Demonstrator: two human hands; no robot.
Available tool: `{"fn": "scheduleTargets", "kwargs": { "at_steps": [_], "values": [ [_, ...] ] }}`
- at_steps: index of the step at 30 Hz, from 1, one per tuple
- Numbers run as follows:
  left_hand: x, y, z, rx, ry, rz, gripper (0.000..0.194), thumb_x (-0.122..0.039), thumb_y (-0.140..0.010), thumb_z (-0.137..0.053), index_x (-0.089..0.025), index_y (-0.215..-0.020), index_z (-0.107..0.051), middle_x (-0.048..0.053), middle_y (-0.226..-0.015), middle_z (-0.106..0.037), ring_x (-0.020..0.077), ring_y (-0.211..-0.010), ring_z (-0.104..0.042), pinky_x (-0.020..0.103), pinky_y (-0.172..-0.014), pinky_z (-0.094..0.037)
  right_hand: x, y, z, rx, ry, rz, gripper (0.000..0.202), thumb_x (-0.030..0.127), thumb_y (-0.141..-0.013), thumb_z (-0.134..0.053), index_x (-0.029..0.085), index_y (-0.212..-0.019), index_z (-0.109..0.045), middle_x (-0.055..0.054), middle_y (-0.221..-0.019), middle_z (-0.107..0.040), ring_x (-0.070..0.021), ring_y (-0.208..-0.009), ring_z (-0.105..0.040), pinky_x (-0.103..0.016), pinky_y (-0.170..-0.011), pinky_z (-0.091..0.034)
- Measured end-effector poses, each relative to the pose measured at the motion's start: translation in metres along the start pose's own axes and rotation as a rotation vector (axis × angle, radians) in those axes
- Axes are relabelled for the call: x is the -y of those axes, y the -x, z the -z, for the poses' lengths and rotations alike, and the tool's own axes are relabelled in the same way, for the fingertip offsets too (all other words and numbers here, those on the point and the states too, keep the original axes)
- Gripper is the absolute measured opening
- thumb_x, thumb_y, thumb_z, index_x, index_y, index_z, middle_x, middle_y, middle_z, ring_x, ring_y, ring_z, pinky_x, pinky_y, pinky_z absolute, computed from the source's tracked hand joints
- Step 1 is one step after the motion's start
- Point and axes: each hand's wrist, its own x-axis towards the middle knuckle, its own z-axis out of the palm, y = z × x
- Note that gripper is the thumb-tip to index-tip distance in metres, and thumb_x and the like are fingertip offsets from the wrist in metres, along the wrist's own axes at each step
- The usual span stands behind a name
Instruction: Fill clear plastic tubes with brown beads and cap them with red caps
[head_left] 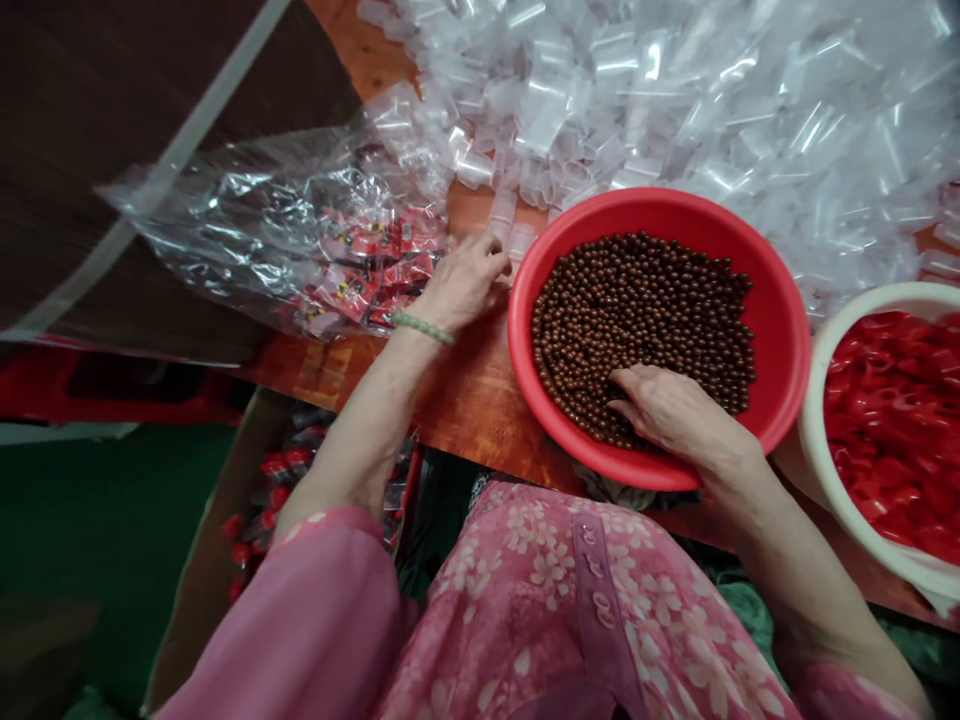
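A red basin (pixel 784 300) holds a heap of small round brown beads (pixel 645 320). My right hand (pixel 664 405) is inside it at the near side, fingertips down among the beads; whether they pinch any is hidden. My left hand (pixel 465 280), with a green bead bracelet at the wrist, is over the wooden table just left of the basin. Its fingers are bent toward clear plastic cups (pixel 502 212), and whatever they hold cannot be made out. Beside that hand, to the left, a clear plastic bag (pixel 255 215) lies over small red packets (pixel 360 280).
Many clear plastic cups (pixel 645 90) are piled across the back of the wooden table (pixel 480 410). A white tub (pixel 817 430) of red plastic pieces (pixel 892 430) stands at the right. Below the table's front edge, a cardboard box (pixel 202 540) contains red-capped items (pixel 259 520).
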Motion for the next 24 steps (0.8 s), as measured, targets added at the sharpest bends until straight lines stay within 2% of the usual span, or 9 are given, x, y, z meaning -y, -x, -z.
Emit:
{"fn": "scheduleTargets", "kwargs": {
  "at_steps": [5, 8, 10, 13, 16, 18, 20, 22, 24],
  "values": [
    [-0.026, 0.032, 0.027, -0.264, 0.272, 0.064, 0.028, -0.044, -0.089, -0.071, -0.018, -0.101, -0.076, 0.006, -0.094, -0.074, 0.0178, -0.083, -0.065, 0.032, -0.078, -0.054, -0.002, 0.001, -0.002, -0.051, -0.045, 0.019, 0.022, 0.026, -0.104, -0.050, 0.014, -0.108, -0.067, -0.012, -0.098, -0.075, -0.0266, -0.089, -0.075, -0.036, -0.078, -0.055],
    [-0.050, 0.054, 0.038, -0.438, 0.386, 0.085, 0.037, -0.046, -0.086, -0.077, -0.021, -0.113, -0.074, 0.005, -0.100, -0.075, 0.0159, -0.084, -0.067, 0.030, -0.078, -0.057, -0.004, 0.003, -0.002, -0.183, -0.178, 0.099, 0.025, 0.027, -0.104, -0.051, 0.013, -0.116, -0.068, -0.013, -0.106, -0.077, -0.0261, -0.094, -0.076, -0.037, -0.084, -0.058],
    [-0.068, 0.065, 0.042, -0.509, 0.434, 0.092, 0.048, -0.047, -0.085, -0.079, -0.025, -0.126, -0.068, 0.003, -0.102, -0.073, 0.0155, -0.086, -0.069, 0.029, -0.078, -0.058, -0.002, 0.004, 0.001, -0.307, -0.315, 0.176, 0.028, 0.029, -0.104, -0.054, 0.012, -0.121, -0.067, -0.012, -0.110, -0.078, -0.0241, -0.096, -0.076, -0.036, -0.087, -0.059],
    [-0.097, 0.074, 0.044, -0.504, 0.497, 0.079, 0.056, -0.046, -0.086, -0.080, -0.027, -0.135, -0.059, 0.002, -0.100, -0.073, 0.0143, -0.086, -0.071, 0.026, -0.077, -0.060, 0.003, 0.006, 0.012, -0.489, -0.522, 0.240, 0.032, 0.032, -0.102, -0.060, 0.012, -0.127, -0.066, -0.012, -0.118, -0.078, -0.0208, -0.102, -0.075, -0.032, -0.093, -0.058],
    [-0.124, 0.078, 0.044, -0.396, 0.537, -0.033, 0.045, -0.038, -0.089, -0.078, -0.024, -0.128, -0.062, 0.003, -0.100, -0.076, 0.0125, -0.084, -0.073, 0.024, -0.077, -0.060, 0.005, 0.006, 0.030, -0.553, -0.726, 0.223, 0.035, 0.037, -0.098, -0.066, 0.016, -0.126, -0.069, -0.011, -0.121, -0.076, -0.0209, -0.111, -0.072, -0.033, -0.100, -0.054],
    [-0.139, 0.079, 0.042, -0.280, 0.554, -0.173, 0.029, -0.029, -0.091, -0.075, -0.021, -0.118, -0.067, 0.004, -0.100, -0.078, 0.0124, -0.085, -0.074, 0.024, -0.079, -0.061, 0.003, 0.004, 0.042, -0.413, -0.923, 0.224, 0.034, 0.041, -0.096, -0.068, 0.018, -0.121, -0.071, -0.008, -0.117, -0.076, -0.0206, -0.107, -0.071, -0.034, -0.097, -0.054],
    [-0.151, 0.079, 0.041, -0.186, 0.581, -0.298, 0.016, -0.022, -0.093, -0.072, -0.020, -0.109, -0.070, 0.005, -0.098, -0.079, 0.0141, -0.089, -0.074, 0.027, -0.083, -0.061, -0.002, 0.002, 0.049, -0.149, -1.129, 0.240, 0.035, 0.045, -0.092, -0.070, 0.019, -0.115, -0.073, -0.005, -0.106, -0.076, -0.0185, -0.096, -0.070, -0.031, -0.086, -0.055],
    [-0.158, 0.078, 0.039, -0.131, 0.613, -0.370, 0.014, -0.019, -0.094, -0.070, -0.022, -0.107, -0.071, 0.005, -0.096, -0.080, 0.0160, -0.093, -0.074, 0.032, -0.088, -0.061, -0.007, 0.000, 0.051, 0.087, -1.264, 0.244, 0.038, 0.047, -0.088, -0.074, 0.017, -0.111, -0.073, 0.000, -0.090, -0.071, -0.0140, -0.079, -0.063, -0.027, -0.071, -0.051],
    [-0.161, 0.077, 0.037, -0.105, 0.619, -0.411, 0.014, -0.020, -0.094, -0.070, -0.024, -0.107, -0.071, 0.005, -0.098, -0.080, 0.0165, -0.094, -0.074, 0.034, -0.089, -0.061, -0.009, -0.001, 0.049, 0.210, -1.306, 0.239, 0.039, 0.047, -0.084, -0.078, 0.017, -0.107, -0.072, 0.004, -0.077, -0.060, -0.0102, -0.068, -0.053, -0.024, -0.062, -0.043]
  ]
}}
